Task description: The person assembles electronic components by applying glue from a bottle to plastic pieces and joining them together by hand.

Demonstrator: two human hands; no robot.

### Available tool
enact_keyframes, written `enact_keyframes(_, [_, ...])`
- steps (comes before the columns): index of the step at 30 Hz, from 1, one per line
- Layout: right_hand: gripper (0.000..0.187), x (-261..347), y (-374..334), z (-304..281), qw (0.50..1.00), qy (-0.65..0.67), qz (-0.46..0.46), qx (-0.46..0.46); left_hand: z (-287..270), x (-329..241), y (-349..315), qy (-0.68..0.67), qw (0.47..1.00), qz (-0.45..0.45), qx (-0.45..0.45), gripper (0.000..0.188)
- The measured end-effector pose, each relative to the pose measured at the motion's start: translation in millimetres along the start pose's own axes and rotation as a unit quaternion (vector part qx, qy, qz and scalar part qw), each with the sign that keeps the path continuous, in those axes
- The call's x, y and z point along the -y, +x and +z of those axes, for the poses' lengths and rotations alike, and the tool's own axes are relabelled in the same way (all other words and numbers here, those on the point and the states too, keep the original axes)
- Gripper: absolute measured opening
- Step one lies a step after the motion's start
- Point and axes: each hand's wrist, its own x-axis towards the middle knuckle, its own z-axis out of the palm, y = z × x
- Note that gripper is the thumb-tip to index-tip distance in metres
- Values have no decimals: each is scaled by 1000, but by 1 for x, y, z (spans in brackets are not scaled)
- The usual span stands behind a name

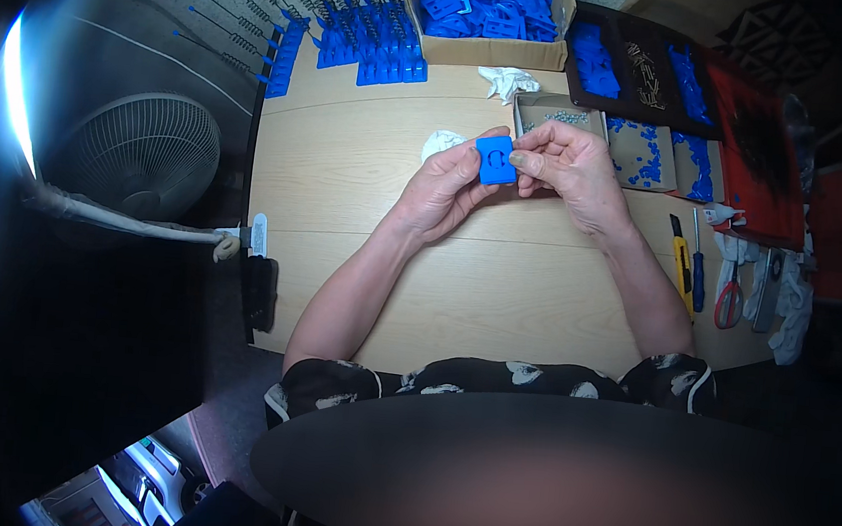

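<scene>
A flat blue plastic piece point(496, 161) with a rounded cut-out is held up over the light wooden table point(459, 286). My left hand point(441, 187) grips its left edge between thumb and fingers. At its right edge, the thumb and fingertips of my right hand point(574, 174) pinch it; whether they also hold a smaller part is hidden. Just behind my left fingers lies a crumpled white wad point(441, 145). Beyond my right hand stands a shallow cardboard box point(527, 108) with small metal parts.
Blue holders point(393, 65) with springs on rods stand at the far left, beside a carton point(489, 53) of blue pieces. A dark tray point(605, 104) and small boxes of blue parts fill the far right. Nearer lie a utility knife point(681, 266), screwdriver point(698, 272) and scissors point(729, 304).
</scene>
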Motion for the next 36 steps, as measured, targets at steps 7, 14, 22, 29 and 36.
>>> enact_keyframes(7, [18, 1, -4, 1, 999, 41, -1, 0, -1, 0, 0, -32, 999, 9, 3, 56])
enact_keyframes(14, [26, 16, -27, 19, 886, -386, -254, -48, 1, 2, -1, -46, 998, 19, 31, 57])
enact_keyframes(22, [22, 29, -31, 34, 790, -506, -343, -50, 2, -2, -5, -29, 997, 29, 62, 56])
enact_keyframes(29, [21, 26, -27, 36, 778, -509, -366, -47, 4, -6, -7, -1, 1000, 13, 29, 56])
enact_keyframes(36, [20, 26, -24, 35, 784, -507, -355, -40, 1, -8, -7, -8, 999, 7, 35, 55])
